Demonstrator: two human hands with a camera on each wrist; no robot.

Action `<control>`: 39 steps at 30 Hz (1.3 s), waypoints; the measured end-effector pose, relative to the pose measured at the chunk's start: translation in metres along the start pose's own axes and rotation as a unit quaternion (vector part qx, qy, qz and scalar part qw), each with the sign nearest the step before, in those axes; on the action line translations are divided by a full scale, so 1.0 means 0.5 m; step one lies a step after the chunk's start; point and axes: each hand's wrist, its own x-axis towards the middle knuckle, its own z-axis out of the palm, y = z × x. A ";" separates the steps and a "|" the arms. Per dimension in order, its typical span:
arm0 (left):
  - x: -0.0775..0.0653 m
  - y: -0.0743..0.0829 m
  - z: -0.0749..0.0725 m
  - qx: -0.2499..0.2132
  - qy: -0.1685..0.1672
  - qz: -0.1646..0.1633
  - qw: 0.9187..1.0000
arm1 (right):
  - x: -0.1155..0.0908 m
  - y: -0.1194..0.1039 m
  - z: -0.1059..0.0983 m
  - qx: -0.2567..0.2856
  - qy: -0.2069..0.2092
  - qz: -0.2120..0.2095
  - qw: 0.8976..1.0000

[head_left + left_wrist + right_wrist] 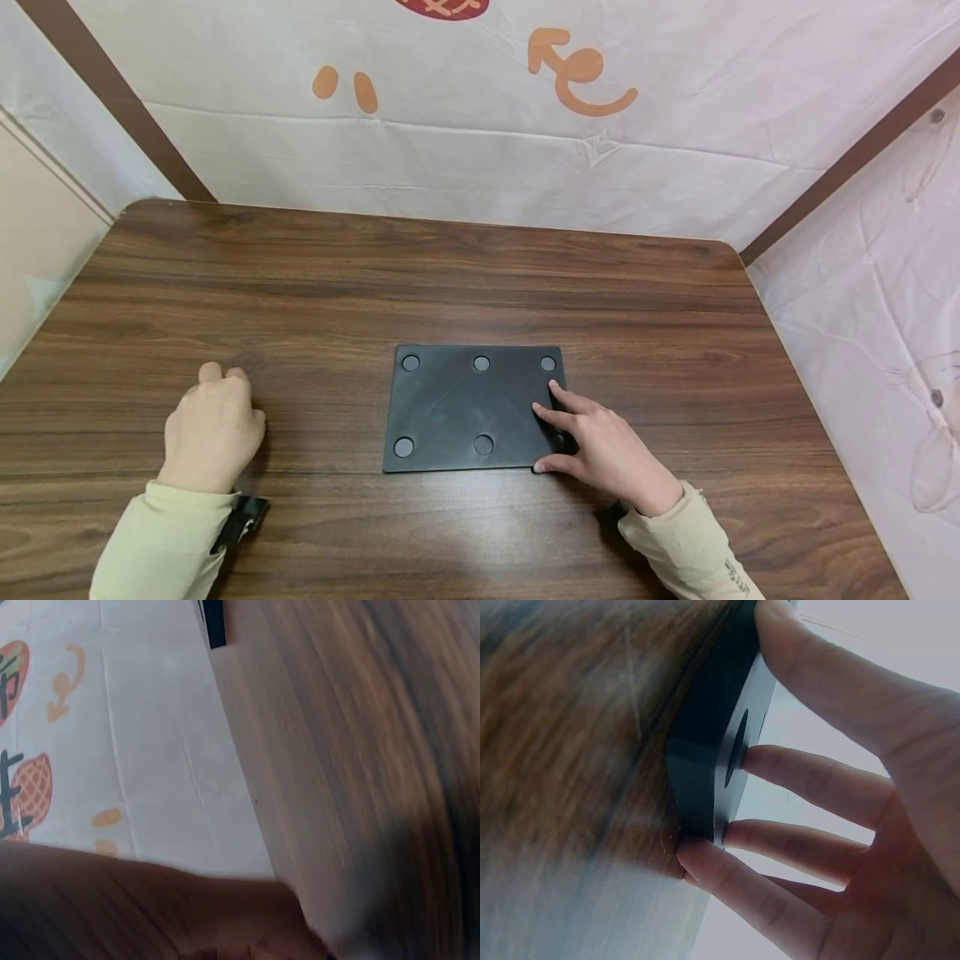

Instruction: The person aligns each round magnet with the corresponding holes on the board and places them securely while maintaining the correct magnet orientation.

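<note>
A flat, black rectangular slab (450, 408) with several round grey spots lies on the wooden table. At its right end, my right hand (600, 442) rests with index and middle fingertips on the top face and the thumb by the front edge. In the right wrist view, the fingers of my right hand (885, 847) are spread and fairly straight around the slab's end (712, 750), and its thick side shows. To the left, apart from the slab, my left hand (212, 433) is on or just above the table, fingers folded under and mostly hidden.
The brown wood-grain table (337, 283) has rounded far corners. Behind it hangs a white sheet (480, 167) with orange and red printed shapes, and another white sheet (862, 317) runs along the right. A black strap (240, 521) sits on the left sleeve.
</note>
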 end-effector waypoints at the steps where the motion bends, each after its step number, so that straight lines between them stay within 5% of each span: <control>1: 0.001 0.003 0.001 -0.001 -0.003 0.010 1.000 | 0.000 0.000 0.000 0.000 -0.002 0.000 1.000; 14: -0.002 0.057 0.008 -0.014 0.019 0.116 0.993 | 0.000 0.000 -0.001 0.000 -0.003 0.000 1.000; 23: 0.004 0.085 0.021 -0.009 0.056 0.187 0.981 | 0.000 0.000 -0.001 -0.002 -0.005 0.000 1.000; 39: -0.005 0.151 0.041 -0.013 0.039 0.230 0.972 | -0.001 0.000 0.000 -0.001 -0.008 0.006 1.000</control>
